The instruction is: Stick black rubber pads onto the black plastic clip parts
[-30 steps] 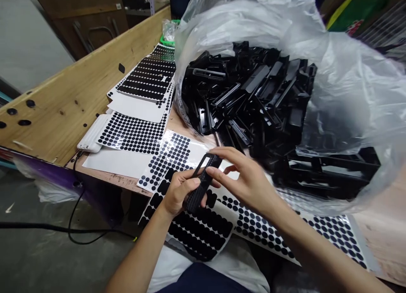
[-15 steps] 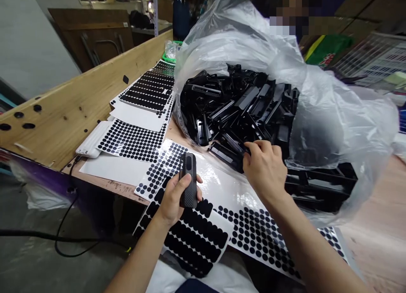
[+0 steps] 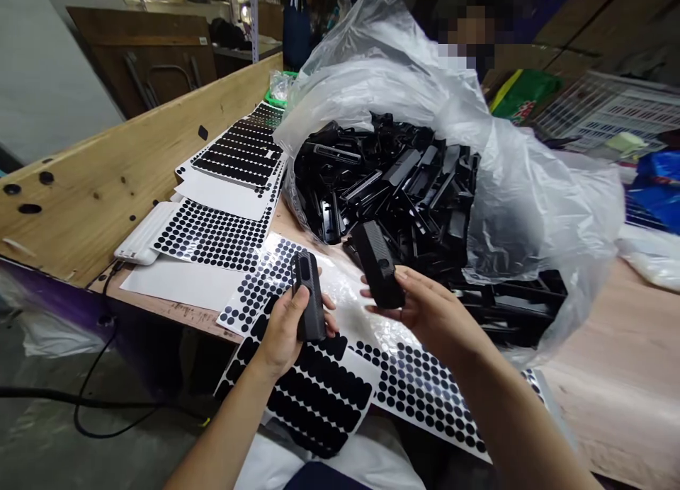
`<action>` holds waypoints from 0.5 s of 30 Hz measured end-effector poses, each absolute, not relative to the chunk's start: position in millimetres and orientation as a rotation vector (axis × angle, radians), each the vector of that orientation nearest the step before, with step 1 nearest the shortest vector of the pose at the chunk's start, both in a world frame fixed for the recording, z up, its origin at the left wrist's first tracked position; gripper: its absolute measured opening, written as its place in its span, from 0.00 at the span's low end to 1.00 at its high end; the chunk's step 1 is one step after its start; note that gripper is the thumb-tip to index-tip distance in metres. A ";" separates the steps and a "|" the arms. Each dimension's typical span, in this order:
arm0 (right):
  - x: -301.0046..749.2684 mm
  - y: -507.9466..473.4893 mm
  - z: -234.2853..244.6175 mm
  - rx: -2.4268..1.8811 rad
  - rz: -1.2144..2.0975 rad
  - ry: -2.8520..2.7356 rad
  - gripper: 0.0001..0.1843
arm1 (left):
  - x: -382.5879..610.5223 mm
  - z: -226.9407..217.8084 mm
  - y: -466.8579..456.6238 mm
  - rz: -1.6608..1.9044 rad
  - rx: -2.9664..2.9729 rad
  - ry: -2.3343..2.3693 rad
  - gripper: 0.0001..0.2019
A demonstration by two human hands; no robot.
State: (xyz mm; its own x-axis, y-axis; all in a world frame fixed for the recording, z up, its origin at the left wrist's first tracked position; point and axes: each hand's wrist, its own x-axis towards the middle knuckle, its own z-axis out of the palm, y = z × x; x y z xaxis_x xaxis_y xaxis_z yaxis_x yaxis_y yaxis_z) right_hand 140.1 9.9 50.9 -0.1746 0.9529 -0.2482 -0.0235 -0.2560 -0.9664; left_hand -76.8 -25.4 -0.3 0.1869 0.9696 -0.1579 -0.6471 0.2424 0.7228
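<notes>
My left hand (image 3: 290, 323) is closed around a narrow black plastic housing (image 3: 309, 299) with a textured face and an oval recess near its top. In my right hand (image 3: 425, 302) is a second black plastic housing (image 3: 378, 263), tilted and gripped at its lower end. Behind it, a clear plastic bag (image 3: 542, 200) lies wide open, full of similar black parts (image 3: 404, 171). Below my hands are a sheet of large black stickers (image 3: 319, 398) and a sheet of round black stickers (image 3: 419, 384).
More sticker sheets (image 3: 212, 231) lie to the left, beside a white power bank-like box (image 3: 146, 235) with a cable. A wooden board (image 3: 122, 154) edges the table's left side. A person (image 3: 472, 33) is at the back; a white crate (image 3: 610, 107) stands at right.
My right hand has lifted a black housing from the bag's front edge and brought it toward my left hand. My left hand keeps its housing. The view has shifted slightly.
</notes>
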 end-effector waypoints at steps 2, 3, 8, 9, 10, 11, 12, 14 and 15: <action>138.8 -2.9 56.4 -1.229 1.720 -1.246 0.23 | -75.2 -1.9 -24.8 1.247 0.574 0.695 0.39; 138.2 -6.7 60.4 -1.208 1.783 -1.375 0.23 | -74.8 -2.8 -24.5 1.245 0.575 0.697 0.40; 125.2 2.3 79.4 -1.250 1.475 -2.020 0.20 | -76.6 -6.7 -24.2 1.099 0.656 0.666 0.39; 121.2 7.1 80.0 -1.272 1.418 -1.996 0.22 | -77.2 -6.8 -24.3 1.069 0.690 0.660 0.39; 118.1 11.3 79.0 -1.269 1.398 -1.936 0.24 | -77.7 -6.7 -24.4 1.053 0.724 0.659 0.37; 116.5 14.1 76.5 -1.254 1.392 -1.856 0.27 | -77.9 -6.5 -24.3 1.049 0.759 0.661 0.34; 116.8 14.8 72.7 -1.245 1.368 -1.780 0.29 | -77.9 -6.1 -24.2 1.053 0.789 0.667 0.31; 123.6 8.7 62.7 -1.319 1.230 -1.749 0.25 | -77.2 -5.7 -23.7 1.083 0.809 0.677 0.24; 129.4 2.0 56.8 -1.410 1.131 -1.821 0.20 | -76.8 -5.6 -23.3 1.106 0.797 0.680 0.22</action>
State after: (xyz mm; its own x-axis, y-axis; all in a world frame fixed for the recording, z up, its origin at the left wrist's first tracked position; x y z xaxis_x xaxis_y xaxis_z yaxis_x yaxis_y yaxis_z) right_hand 129.4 2.0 56.8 -0.2838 0.9571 -0.0591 0.4769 0.0874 -0.8746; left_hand -76.8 -23.3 -5.6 0.3079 0.9477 -0.0840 -0.5024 0.2369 0.8316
